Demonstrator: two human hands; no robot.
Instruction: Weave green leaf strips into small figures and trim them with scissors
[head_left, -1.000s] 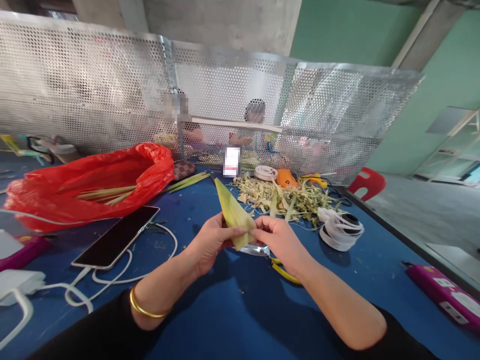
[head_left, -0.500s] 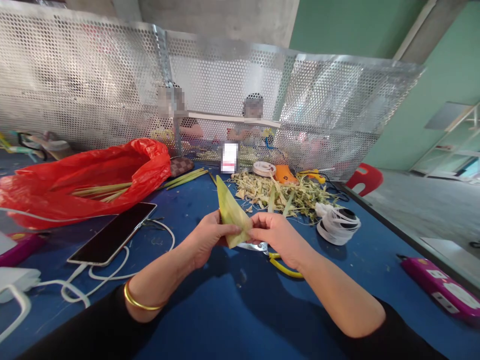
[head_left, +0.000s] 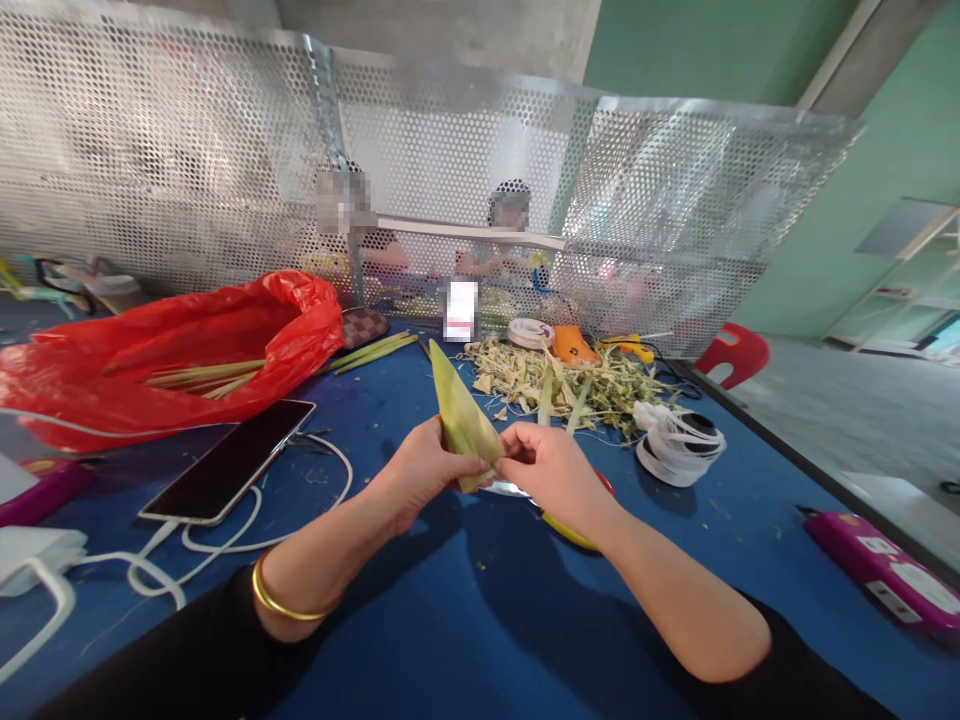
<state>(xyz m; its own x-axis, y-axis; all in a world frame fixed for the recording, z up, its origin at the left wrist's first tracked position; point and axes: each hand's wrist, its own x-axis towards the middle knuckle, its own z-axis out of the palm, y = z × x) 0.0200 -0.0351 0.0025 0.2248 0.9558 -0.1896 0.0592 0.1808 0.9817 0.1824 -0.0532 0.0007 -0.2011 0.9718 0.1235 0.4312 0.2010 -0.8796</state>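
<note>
Between my hands is a pale green-yellow leaf (head_left: 463, 413), folded into a pointed shape with its tip upward. My left hand (head_left: 425, 467) grips its lower left part, the thumb lying across the front. At the lower right edge, the fingertips of my right hand (head_left: 541, 462) pinch the same leaf. Scissors (head_left: 568, 530) with yellow handles lie on the table, partly covered by my right hand and forearm. A heap of dry leaf scraps (head_left: 592, 385) lies just beyond my right hand.
On the blue table (head_left: 420, 620), a red plastic bag (head_left: 300, 320) holds long stalks. Nearer lie a phone (head_left: 229, 465) and white cables. A roll of white ribbon (head_left: 679, 450) and a purple power strip (head_left: 881, 570) are on the right. Behind a perforated metal screen (head_left: 450, 130) sit two people.
My right hand has shifted slightly and now covers more of the scissors. The folded leaf stays in both hands, with its tip a little higher. The view has moved slightly.
</note>
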